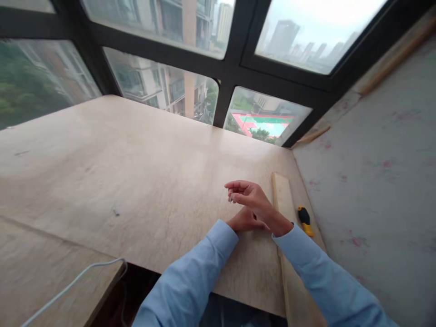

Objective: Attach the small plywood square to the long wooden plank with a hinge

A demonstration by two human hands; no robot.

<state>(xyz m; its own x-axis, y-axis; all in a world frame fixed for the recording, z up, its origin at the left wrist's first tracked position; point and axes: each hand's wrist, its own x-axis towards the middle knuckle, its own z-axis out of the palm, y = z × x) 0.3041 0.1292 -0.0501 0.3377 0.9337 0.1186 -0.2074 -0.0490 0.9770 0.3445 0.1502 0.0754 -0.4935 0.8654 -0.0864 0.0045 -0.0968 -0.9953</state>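
My right hand point(251, 196) is held above the wooden surface point(163, 181), its thumb and fingers pinched round a small shiny metal piece point(231, 198) too small to name. Below and partly behind it rests my left hand point(245, 220), close to the wood. The right hand and wrist cover most of the left fingers, so what they do is hidden. Just right of both hands lies a long pale wooden board point(284, 193). A tool with a black and yellow handle point(305, 220) lies beyond it, by the wall.
A small grey bit point(116, 211) and a thin sliver point(22, 153) lie on the wood to the left. A white cable point(75, 280) crosses the near-left panel, beside a dark gap. Dark-framed windows point(225, 72) bound the far side, a papered wall point(368, 181) the right.
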